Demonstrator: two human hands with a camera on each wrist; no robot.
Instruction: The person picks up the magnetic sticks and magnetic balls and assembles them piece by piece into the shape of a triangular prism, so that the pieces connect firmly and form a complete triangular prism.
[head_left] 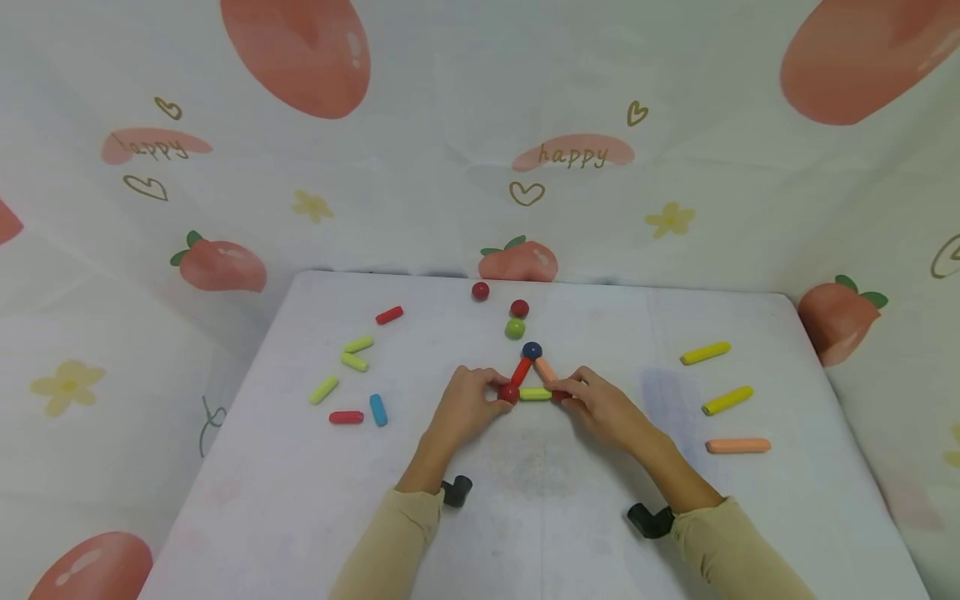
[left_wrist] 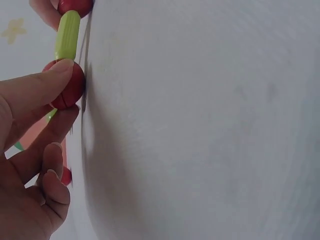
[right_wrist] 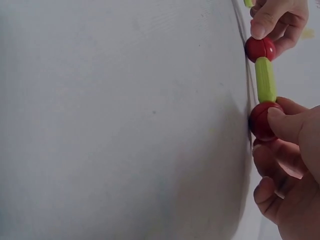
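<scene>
A small triangle of rods and balls lies on the table in the head view. Its top corner is a dark blue ball [head_left: 532,350], joined to a red rod [head_left: 521,372] and an orange rod [head_left: 545,369]. A yellow-green rod [head_left: 535,394] forms the near side between two red balls. My left hand [head_left: 470,402] pinches the left red ball [head_left: 508,392] between thumb and fingers. With thumb and fingertips, my right hand [head_left: 600,406] grips the right red ball [right_wrist: 263,121], mostly covered by fingers in the head view.
Beyond the triangle sit a green ball [head_left: 515,328] and two red balls, one [head_left: 520,308] close to it. Several short rods, including a blue rod [head_left: 378,410], are scattered at left. Two yellow rods and a longer orange rod [head_left: 738,446] lie at right. A patterned cloth hangs behind the table.
</scene>
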